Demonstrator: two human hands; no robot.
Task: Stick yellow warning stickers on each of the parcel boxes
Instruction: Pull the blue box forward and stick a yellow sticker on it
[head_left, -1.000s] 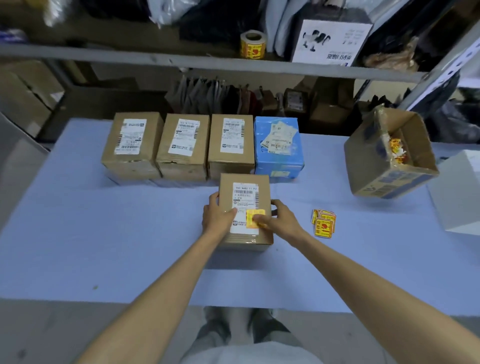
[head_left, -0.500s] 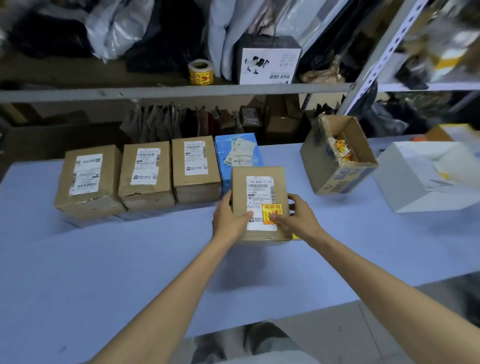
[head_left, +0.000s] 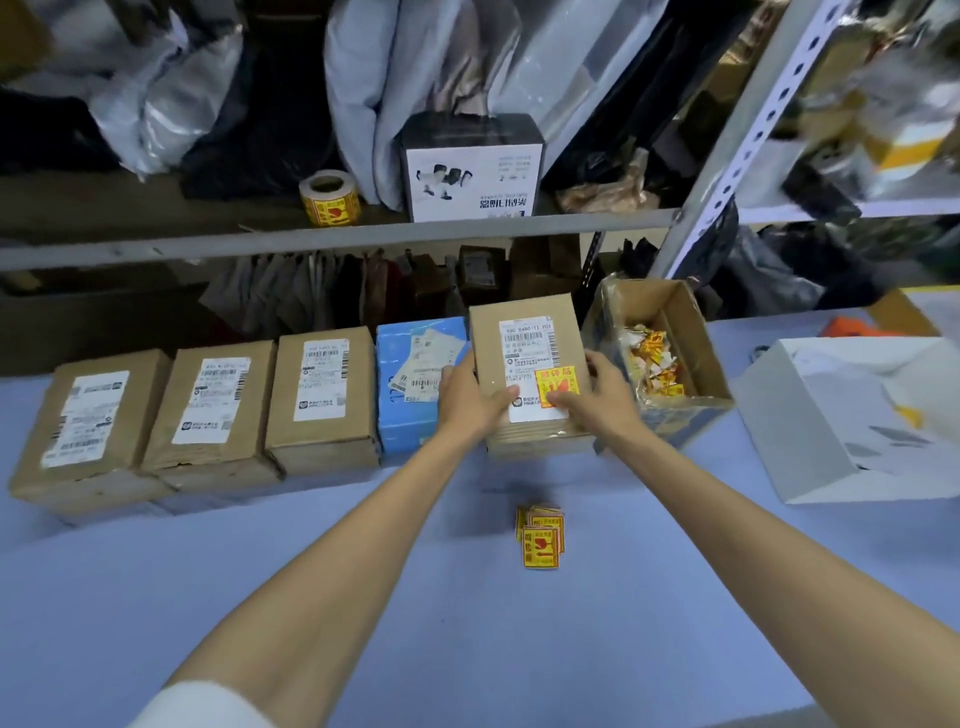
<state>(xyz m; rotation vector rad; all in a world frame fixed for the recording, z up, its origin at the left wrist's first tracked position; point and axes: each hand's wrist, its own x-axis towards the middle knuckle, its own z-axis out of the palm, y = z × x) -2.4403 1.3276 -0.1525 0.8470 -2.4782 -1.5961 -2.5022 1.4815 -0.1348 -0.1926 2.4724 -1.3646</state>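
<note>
Left hand (head_left: 470, 400) and right hand (head_left: 597, 400) gripped the stickered box (head_left: 524, 332).
Stickering looked done, I judged; next, fresh stickers (head_left: 540, 535) at six o'clock.

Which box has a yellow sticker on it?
The brown cardboard parcel box held by the left hand and right hand: a yellow warning sticker sits on its white label. The other brown boxes and the blue box have none.

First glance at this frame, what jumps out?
The left hand and right hand hold a brown parcel box at centre, with a yellow warning sticker on its white label, under the right thumb. Left of it a blue box and three brown parcels stand in a row. A stack of stickers lies on the table in front.
</note>
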